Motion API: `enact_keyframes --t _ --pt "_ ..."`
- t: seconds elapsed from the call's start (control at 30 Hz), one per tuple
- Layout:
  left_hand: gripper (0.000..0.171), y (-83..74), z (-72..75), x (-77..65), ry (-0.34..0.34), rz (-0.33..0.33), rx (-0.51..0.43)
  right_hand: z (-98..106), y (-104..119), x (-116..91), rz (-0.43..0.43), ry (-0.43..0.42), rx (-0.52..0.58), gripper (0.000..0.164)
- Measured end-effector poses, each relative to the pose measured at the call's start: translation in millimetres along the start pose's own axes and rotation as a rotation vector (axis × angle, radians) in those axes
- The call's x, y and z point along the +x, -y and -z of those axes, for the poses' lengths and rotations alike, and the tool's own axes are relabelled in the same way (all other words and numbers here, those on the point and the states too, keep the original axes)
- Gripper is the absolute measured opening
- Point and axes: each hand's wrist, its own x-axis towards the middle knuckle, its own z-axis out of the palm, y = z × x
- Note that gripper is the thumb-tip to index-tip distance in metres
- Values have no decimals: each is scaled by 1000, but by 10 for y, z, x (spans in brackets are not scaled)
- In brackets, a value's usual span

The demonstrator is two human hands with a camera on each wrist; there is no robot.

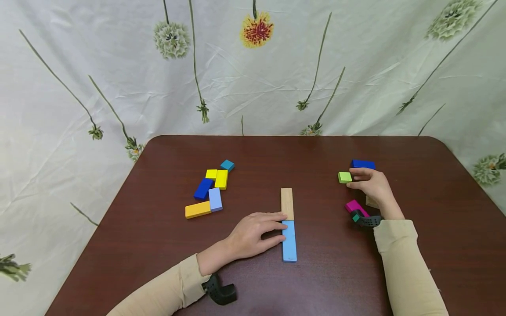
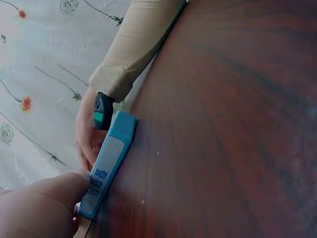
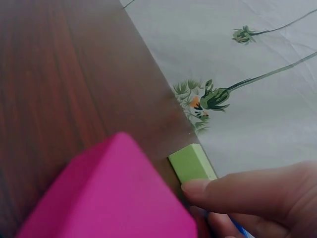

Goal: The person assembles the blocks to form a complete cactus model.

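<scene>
My left hand (image 1: 254, 235) rests beside two blocks laid end to end, its fingertips touching them. The nearer is a light blue block (image 1: 289, 241), which shows a printed label in the left wrist view; the farther is a plain wooden block (image 1: 287, 204). On the right, my right hand (image 1: 371, 186) pinches a small light green block (image 1: 344, 177) at its right end. In the right wrist view the thumb (image 3: 198, 191) lies against the green block; the other fingertips are mostly hidden. A blue block (image 1: 363, 164) lies just beyond this hand.
A magenta block (image 1: 356, 207) and a partly hidden wooden block (image 1: 371, 202) lie by my right wrist. Left on the brown table (image 1: 150, 245) is a cluster of several blocks, including an orange block (image 1: 198, 210) and a yellow block (image 1: 222, 179). A flowered cloth (image 1: 253, 79) hangs behind.
</scene>
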Motion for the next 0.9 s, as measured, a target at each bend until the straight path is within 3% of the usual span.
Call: enact_keyframes --t 0.77,0.9 --pt "29 -12 8 6 8 13 -16 -68 -7 17 51 -24 -77 54" --pt "29 -14 9 5 2 6 -14 -63 2 12 31 -37 -40 56"
